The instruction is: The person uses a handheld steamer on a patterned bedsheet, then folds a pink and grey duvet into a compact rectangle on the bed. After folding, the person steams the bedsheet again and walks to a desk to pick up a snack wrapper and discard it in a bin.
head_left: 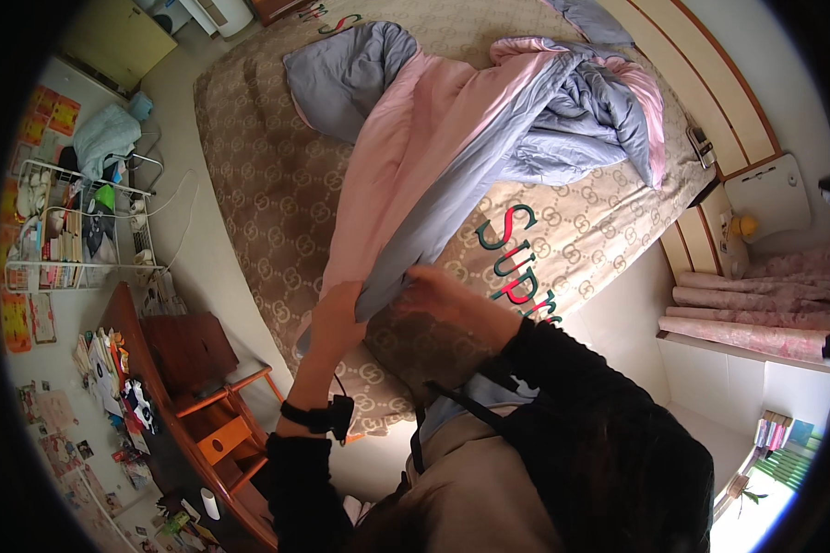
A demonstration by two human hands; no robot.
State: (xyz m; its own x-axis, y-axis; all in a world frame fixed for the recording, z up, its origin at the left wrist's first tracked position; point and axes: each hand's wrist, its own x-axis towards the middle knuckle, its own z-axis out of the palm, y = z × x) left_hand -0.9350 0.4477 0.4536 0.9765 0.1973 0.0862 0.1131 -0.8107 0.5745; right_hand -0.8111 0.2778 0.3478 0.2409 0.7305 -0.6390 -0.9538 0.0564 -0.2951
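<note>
A pink and grey quilt (406, 157) lies bunched lengthwise across the bed, its near end narrowed into a strip. My left hand (341, 318) is closed around this near end, by the bed's front edge. Just to the right, my right hand (438, 297) is at the grey side of the strip, palm turned inward and fingers curved but apart. Its fingertips are partly in shadow, and I cannot tell whether they touch the cloth. A black band with a small dark device (339, 417) sits on my left wrist.
The patterned brown bed cover (267, 175) spreads under the quilt, with the headboard (710, 83) at far right. A wooden chair (217, 447) and dark desk (161, 452) stand at left, below a white wire rack (83, 263). A pink curtain (747, 313) hangs at right.
</note>
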